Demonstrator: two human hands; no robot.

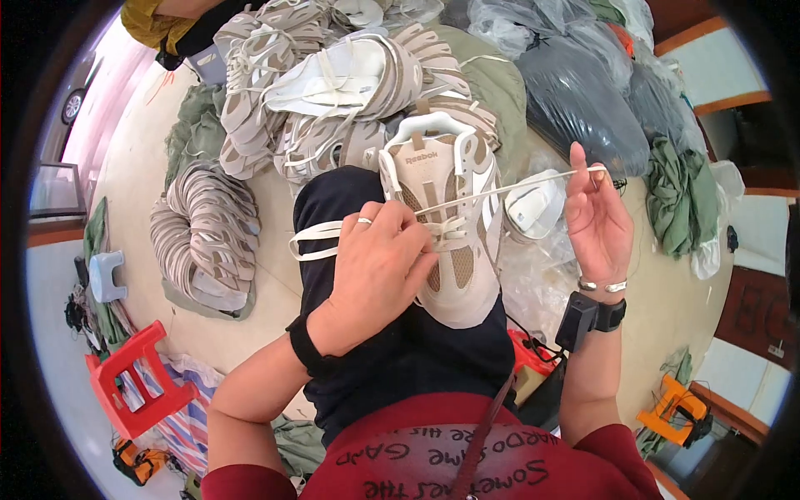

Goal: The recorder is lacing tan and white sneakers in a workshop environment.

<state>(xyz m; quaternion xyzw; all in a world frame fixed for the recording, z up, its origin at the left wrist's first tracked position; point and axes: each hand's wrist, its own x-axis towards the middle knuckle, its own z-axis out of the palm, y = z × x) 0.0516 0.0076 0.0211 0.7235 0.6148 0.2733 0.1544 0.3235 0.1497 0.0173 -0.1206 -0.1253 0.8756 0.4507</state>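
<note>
left hand (379, 258) pinches laces on beige shoe (450, 225) in lap; right hand (596, 217) pulls white lace (508, 190) taut, fingers closed. shoe pile (333, 92) crowds front, red stool (133, 379) left, bare floor (133, 167) beyond.

shoe's (454, 225) inner side — hidden (under left hand (379, 262)).

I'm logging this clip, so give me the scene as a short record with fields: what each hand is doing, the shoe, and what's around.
left hand: rests on the beige shoe, fingers pressing at the laces
right hand: raised, pulling a white lace taut, pinched at its end
shoe: lies on the person's dark-clothed lap, toe toward the person
behind: pile of shoe uppers in beige and white
left side: curved stack of uppers on the floor, red stool
right side: grey plastic bags
</note>
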